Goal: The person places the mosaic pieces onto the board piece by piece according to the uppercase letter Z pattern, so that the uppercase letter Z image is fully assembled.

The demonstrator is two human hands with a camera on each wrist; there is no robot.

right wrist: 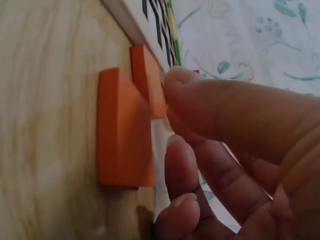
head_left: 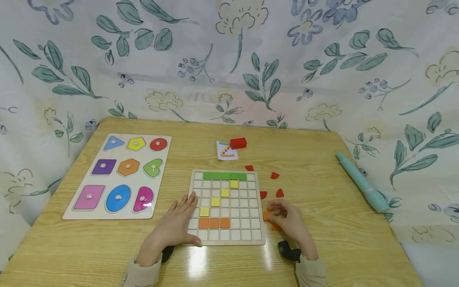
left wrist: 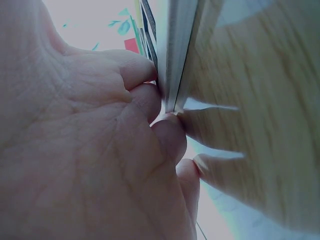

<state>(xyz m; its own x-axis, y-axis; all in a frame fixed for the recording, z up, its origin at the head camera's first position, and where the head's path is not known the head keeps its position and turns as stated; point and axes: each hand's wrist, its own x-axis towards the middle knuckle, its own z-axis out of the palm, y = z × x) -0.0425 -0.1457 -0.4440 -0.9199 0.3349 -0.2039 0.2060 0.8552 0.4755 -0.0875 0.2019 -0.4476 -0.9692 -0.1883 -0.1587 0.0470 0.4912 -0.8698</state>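
A square wooden grid board (head_left: 247, 241) lies in the middle of the table, with green tiles (head_left: 221, 175) in its top row, a diagonal of yellow tiles (head_left: 215, 202) and three orange tiles (head_left: 214, 223) low down. My left hand (head_left: 175, 225) rests on its left edge, fingers spread; in the left wrist view the fingertips (left wrist: 172, 137) meet the board's side. Just right of the board, my right hand (head_left: 289, 221) hovers over loose orange tiles (head_left: 266, 216). Its thumb and fingers are loosely bent beside two orange tiles (right wrist: 125, 135), with nothing seen between them.
Several red quarter-round pieces (head_left: 274, 175) lie right of the board. Behind it are a pattern card (head_left: 227, 155) and a red block (head_left: 238, 143). A knobbed shape puzzle (head_left: 107, 175) lies on the left, a teal wand-like object (head_left: 362, 183) on the right.
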